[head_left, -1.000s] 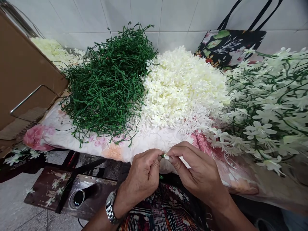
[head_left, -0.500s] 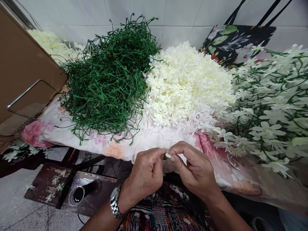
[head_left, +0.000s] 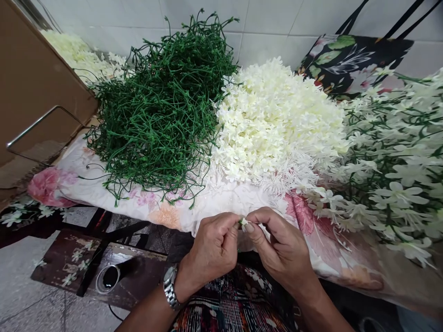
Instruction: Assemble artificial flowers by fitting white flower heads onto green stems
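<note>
My left hand [head_left: 214, 246] is closed in a pinch on a green artificial stem, most of which is hidden by the fingers; its green tip peeks out between the hands. Thumb and forefinger of my right hand [head_left: 280, 249] pinch a small white artificial flower [head_left: 244, 223], which touches that tip. Both hands are close together at the front edge of the cloth-covered table. Beyond them lie a tangled heap of green stems [head_left: 162, 115] at left and a pile of loose cream-white blossoms [head_left: 273, 122] in the middle. Thin white stamens [head_left: 292, 170] lie along that pile's front.
Finished white flowers on green stems [head_left: 398, 193] spread over the right side. A cardboard box [head_left: 38, 97] with a wire handle stands at left. A floral black bag [head_left: 360, 62] leans at the wall. Below left, a clear cup [head_left: 108, 279] sits on a brown wooden board [head_left: 138, 281].
The white flower between my fingertips has turned and now sits against the green stem tip, its petals showing more. The view has shifted slightly; both hands stay in the same place.
</note>
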A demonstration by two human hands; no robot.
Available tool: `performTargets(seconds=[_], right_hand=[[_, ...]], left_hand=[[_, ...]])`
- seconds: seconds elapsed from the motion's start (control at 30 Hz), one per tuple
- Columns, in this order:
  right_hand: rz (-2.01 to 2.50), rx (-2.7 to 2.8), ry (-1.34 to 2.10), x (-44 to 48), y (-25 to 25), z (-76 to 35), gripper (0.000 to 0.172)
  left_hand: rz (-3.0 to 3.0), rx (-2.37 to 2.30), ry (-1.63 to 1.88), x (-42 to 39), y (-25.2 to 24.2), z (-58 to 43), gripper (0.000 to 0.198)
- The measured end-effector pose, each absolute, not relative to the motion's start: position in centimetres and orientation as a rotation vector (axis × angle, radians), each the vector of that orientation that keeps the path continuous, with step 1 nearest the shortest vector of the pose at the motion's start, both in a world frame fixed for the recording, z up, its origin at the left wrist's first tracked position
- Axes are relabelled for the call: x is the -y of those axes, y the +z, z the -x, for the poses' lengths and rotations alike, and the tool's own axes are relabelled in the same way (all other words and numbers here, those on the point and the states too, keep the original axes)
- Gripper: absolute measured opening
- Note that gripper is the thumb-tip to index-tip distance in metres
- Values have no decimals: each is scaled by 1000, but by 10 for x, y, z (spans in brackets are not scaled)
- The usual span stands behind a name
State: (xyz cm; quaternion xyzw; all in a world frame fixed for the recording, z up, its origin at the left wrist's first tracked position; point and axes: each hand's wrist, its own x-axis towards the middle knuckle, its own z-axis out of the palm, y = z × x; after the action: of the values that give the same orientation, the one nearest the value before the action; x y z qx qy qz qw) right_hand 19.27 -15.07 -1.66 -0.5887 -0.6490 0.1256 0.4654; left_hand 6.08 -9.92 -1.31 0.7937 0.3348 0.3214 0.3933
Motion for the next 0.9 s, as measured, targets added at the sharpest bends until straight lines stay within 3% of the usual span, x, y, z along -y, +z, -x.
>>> performTargets(seconds=[0.9], right_hand=[[1473, 1685, 237, 145, -20, -188, 11]], left_hand=[[-2170, -905, 905, 101, -24, -65, 24]])
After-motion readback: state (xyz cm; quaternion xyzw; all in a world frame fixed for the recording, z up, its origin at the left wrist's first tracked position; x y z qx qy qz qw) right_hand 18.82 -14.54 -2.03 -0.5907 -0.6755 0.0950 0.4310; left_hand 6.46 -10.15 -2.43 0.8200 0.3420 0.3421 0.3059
